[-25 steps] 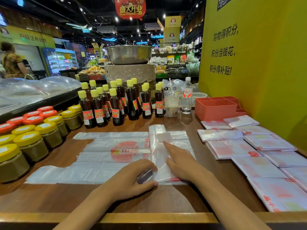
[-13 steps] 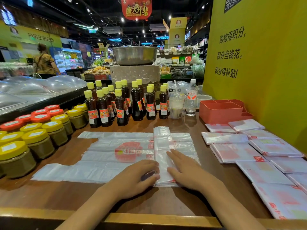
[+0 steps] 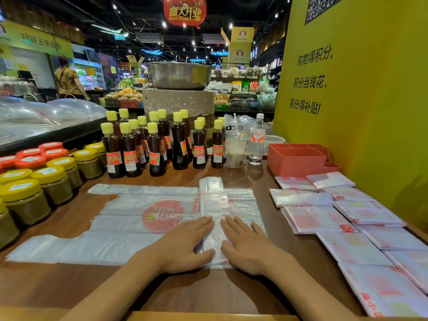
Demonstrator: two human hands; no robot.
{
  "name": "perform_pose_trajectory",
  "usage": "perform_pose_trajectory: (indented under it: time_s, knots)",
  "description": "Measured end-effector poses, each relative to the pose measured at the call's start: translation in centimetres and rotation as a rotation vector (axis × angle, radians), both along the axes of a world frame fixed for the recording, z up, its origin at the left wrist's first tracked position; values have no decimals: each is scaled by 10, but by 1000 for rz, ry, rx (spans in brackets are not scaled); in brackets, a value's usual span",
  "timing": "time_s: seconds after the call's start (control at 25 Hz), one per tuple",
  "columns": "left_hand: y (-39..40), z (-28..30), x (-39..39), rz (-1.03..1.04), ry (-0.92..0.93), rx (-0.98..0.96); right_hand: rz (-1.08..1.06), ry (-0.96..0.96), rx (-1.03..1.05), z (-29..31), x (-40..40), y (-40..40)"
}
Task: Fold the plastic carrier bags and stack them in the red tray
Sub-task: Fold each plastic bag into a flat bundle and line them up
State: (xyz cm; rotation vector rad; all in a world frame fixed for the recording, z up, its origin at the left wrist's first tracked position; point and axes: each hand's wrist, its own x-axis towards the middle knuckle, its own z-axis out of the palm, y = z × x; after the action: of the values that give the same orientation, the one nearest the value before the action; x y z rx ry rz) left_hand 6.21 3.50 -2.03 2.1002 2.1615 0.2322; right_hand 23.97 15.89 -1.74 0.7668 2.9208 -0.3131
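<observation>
While I watch through the head camera, the left hand and right hand lie flat, fingers straight, pressing either side of the folded strip of the carrier bag on the surface, I judge to set the crease; its handles trail left, and the red tray stands well apart by the yellow wall, with folded bags lying between. A second ago the left fingers curled at the fold's near edge; now they are spread.
</observation>
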Motion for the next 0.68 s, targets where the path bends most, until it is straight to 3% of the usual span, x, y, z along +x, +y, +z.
perform_pose_trajectory:
  time_s: [0.44,0.56,0.68]
  knots:
    - [0,1,0,15,15,-90,51,30,55,-11,5,21]
    - [-1,-2,-1,41,-18,-54,58,144,6,-11,8,22]
    - [-2,0,-3,81,-91,-59,-50,414,-271,0,14,30]
